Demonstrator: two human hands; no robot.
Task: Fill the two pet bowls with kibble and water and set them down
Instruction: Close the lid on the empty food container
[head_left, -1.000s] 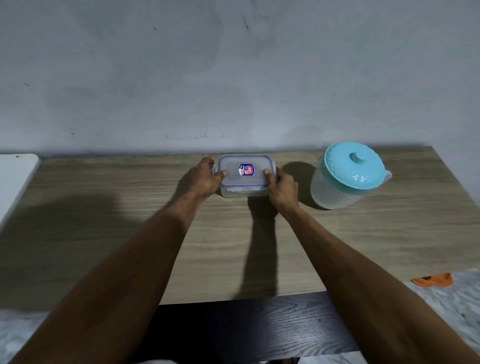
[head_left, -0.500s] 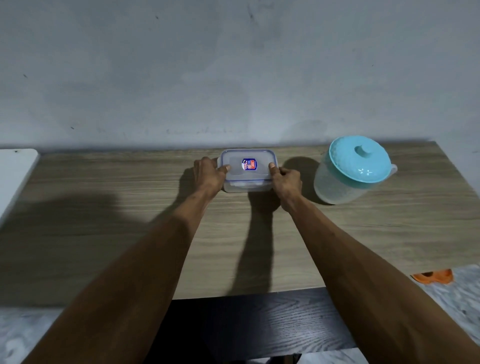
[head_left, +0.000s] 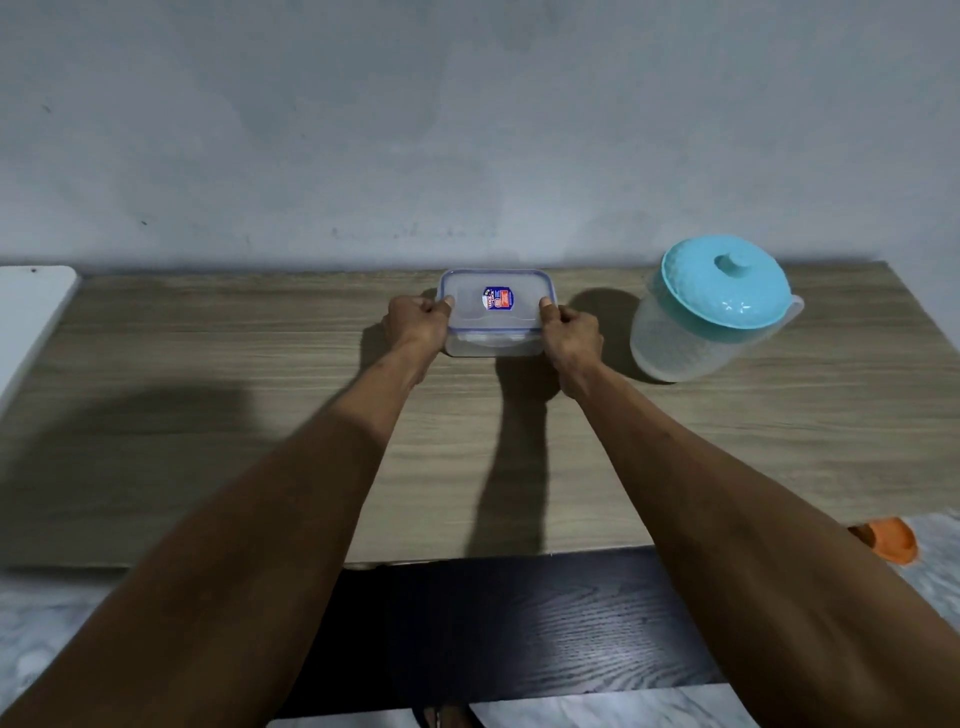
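A small clear plastic container (head_left: 496, 312) with a blue-rimmed snap lid and a sticker sits at the back middle of the wooden table (head_left: 208, 415). My left hand (head_left: 418, 325) grips its left side and my right hand (head_left: 569, 330) grips its right side, thumbs on the lid. What it holds cannot be made out. A translucent water jug (head_left: 701, 322) with a turquoise lid stands to the right, apart from my hands. No pet bowl is in view.
A grey wall runs right behind the table. A white surface (head_left: 31, 312) adjoins the table's left end. A dark wooden panel (head_left: 493, 623) lies below the table's front edge. An orange object (head_left: 888, 540) lies on the pale floor at right.
The container with both hands on it sits slightly farther back toward the wall than a second ago. My grip on its two sides is the same. The jug has not moved.
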